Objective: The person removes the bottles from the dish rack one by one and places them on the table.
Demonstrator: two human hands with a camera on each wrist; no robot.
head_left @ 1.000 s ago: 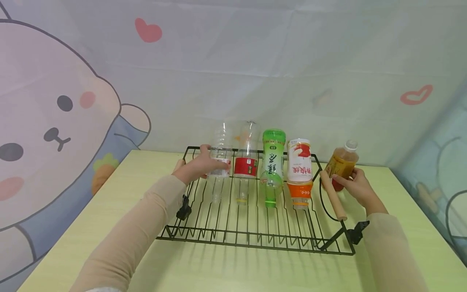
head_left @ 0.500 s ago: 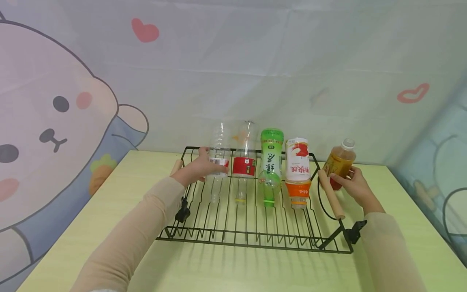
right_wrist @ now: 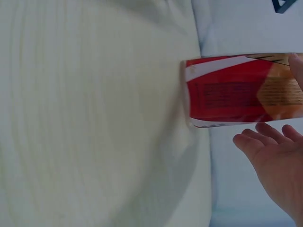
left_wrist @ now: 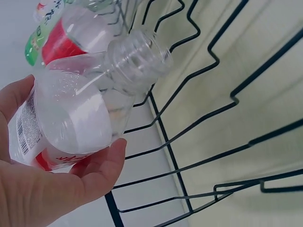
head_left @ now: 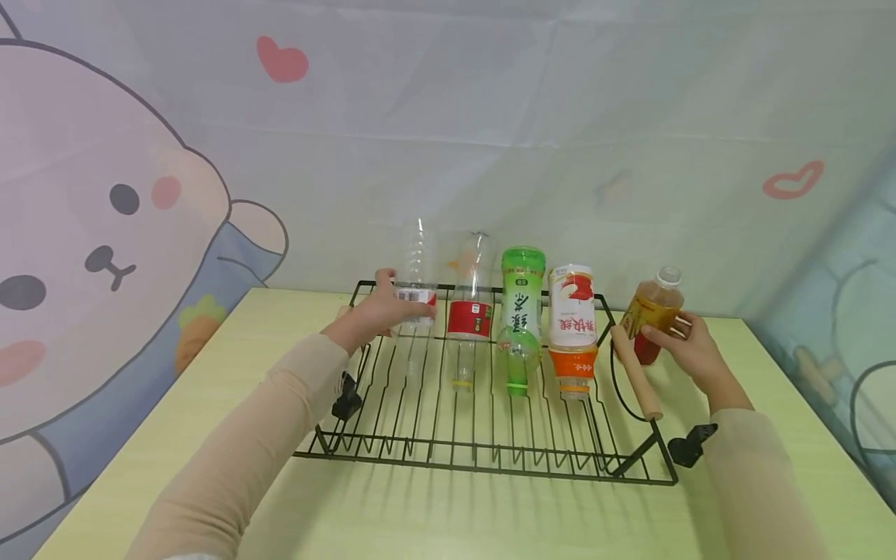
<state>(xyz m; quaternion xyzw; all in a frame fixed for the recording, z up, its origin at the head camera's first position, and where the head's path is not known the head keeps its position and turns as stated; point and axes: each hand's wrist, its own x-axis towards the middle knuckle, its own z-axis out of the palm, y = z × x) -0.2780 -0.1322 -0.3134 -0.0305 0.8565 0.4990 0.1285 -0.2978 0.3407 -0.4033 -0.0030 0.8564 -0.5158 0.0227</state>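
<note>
In the head view my left hand grips a clear plastic bottle with a white and red label, neck down over the left of a black wire rack. The left wrist view shows its fingers curled round the label, the uncapped mouth facing the wires. To the right of the rack, an amber drink bottle with a red and yellow label stands upright on the table. My right hand is beside it, thumb at its side; the right wrist view shows the other fingers spread, with a gap below the bottle.
Leaning neck down on the rack are a clear bottle with a red label, a green tea bottle and a white and orange bottle. A wooden handle flanks the rack's right side. A printed cloth hangs behind the table.
The clear bottle in my left hand has shifted slightly left and up. My right hand's fingers have loosened from the amber bottle and drawn a little to the right.
</note>
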